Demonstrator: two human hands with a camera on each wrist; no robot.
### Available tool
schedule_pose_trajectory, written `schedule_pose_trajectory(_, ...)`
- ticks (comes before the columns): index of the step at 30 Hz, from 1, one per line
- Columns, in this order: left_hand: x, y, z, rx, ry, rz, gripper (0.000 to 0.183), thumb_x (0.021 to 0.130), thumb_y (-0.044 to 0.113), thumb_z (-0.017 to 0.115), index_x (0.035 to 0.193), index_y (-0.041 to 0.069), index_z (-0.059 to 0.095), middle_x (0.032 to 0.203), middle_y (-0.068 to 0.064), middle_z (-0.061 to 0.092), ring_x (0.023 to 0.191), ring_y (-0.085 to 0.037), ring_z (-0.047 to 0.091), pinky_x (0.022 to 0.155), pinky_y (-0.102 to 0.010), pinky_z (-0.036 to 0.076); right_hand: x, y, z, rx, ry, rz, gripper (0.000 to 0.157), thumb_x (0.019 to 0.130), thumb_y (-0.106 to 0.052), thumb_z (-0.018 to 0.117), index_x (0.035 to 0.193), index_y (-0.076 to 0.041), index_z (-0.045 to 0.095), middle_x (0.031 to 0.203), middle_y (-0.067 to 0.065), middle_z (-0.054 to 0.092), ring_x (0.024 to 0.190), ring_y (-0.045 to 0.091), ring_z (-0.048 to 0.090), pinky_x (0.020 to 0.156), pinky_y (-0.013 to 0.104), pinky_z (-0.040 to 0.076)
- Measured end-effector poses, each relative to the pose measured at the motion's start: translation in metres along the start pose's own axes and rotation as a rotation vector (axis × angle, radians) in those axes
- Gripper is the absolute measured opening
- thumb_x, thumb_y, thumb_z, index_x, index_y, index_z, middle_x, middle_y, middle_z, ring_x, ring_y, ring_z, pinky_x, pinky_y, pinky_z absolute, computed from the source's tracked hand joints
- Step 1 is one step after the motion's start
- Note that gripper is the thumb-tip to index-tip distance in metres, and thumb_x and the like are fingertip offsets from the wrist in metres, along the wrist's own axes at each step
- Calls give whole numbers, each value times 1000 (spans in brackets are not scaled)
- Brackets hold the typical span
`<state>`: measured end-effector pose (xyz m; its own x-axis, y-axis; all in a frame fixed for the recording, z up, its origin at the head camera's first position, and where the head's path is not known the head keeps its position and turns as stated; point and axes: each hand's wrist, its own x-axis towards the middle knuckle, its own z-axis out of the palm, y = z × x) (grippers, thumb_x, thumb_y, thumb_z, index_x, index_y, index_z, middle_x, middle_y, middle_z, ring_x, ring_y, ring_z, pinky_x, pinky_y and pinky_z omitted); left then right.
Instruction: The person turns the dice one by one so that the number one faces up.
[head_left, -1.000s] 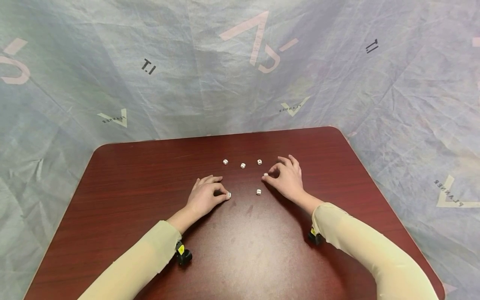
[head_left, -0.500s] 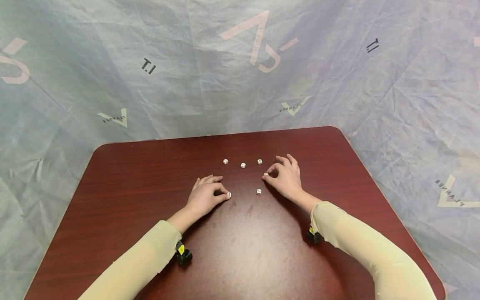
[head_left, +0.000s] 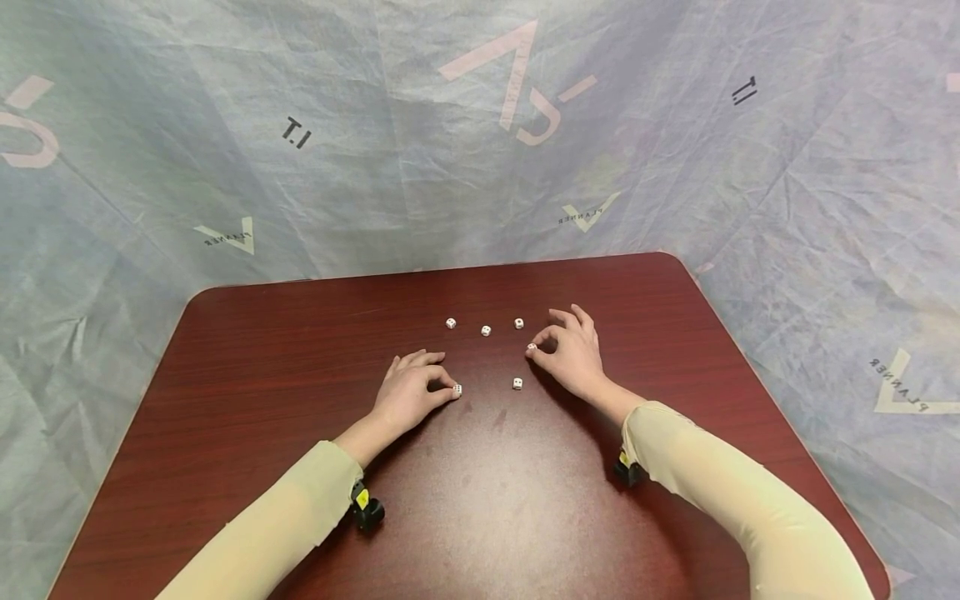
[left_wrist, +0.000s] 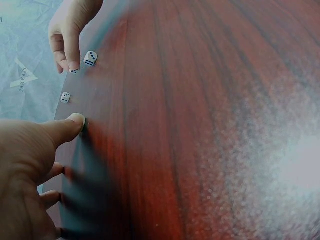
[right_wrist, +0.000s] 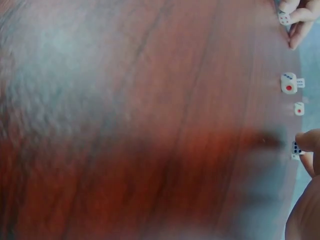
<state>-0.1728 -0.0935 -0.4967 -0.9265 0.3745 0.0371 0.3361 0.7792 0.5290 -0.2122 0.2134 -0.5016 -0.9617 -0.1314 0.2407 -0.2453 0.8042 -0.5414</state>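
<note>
My left hand pinches a white die between thumb and forefinger, low over the red-brown table. To the right, my right hand pinches another white die by its sides, with the other fingers spread away. That die shows dark pips in the right wrist view. Between the hands and slightly nearer lies a loose die. In the left wrist view, my left thumb hides most of the die it holds.
Three more dice lie in a loose row beyond the hands: a left one, a middle one and a right one close to the right fingertips. A grey printed sheet hangs behind the table's far edge.
My right hand has shifted very slightly away from me, its die moving with it. The left hand and the loose dice stay where they were.
</note>
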Motion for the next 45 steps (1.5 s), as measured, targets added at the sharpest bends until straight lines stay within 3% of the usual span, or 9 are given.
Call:
schedule_pose_trajectory(10,0,-1,0,-4,4,-1,9,92,37,78,95,29,80,151,-7,54,148,-35,35,120,-64,13,11,5,-19,58,15,-113,3,87,-26,81,89,-23,80,151,10,51,153,32,13,119,62,11)
schedule_pose_trajectory(17,0,-1,0,-7,2,-2,9,92,38,77,94,29,80,151,-7,53,148,-35,35,121,-64,12,15,11,-23,22,-62,-178,8,87,-25,82,95,-26,82,150,8,52,153,33,14,118,64,11)
schedule_pose_trajectory(24,0,-1,0,-8,2,4,9,92,37,78,95,29,80,151,-7,53,148,-35,35,120,-65,12,10,16,-16,21,-135,-180,8,87,-29,83,95,-27,82,151,8,52,154,33,11,119,64,9)
schedule_pose_trajectory(35,0,-1,1,-5,5,2,9,92,38,78,95,30,80,150,-7,54,148,-35,35,120,-65,13,5,20,-12,-13,-161,-192,7,88,-28,82,96,-26,82,151,10,51,152,41,13,119,66,9)
schedule_pose_trajectory(45,-1,0,0,0,-1,-2,9,93,38,77,95,30,80,151,-7,53,148,-34,34,120,-64,13,4,21,-10,2,-169,-173,11,89,-28,81,100,-25,82,151,9,51,153,40,12,118,67,9)
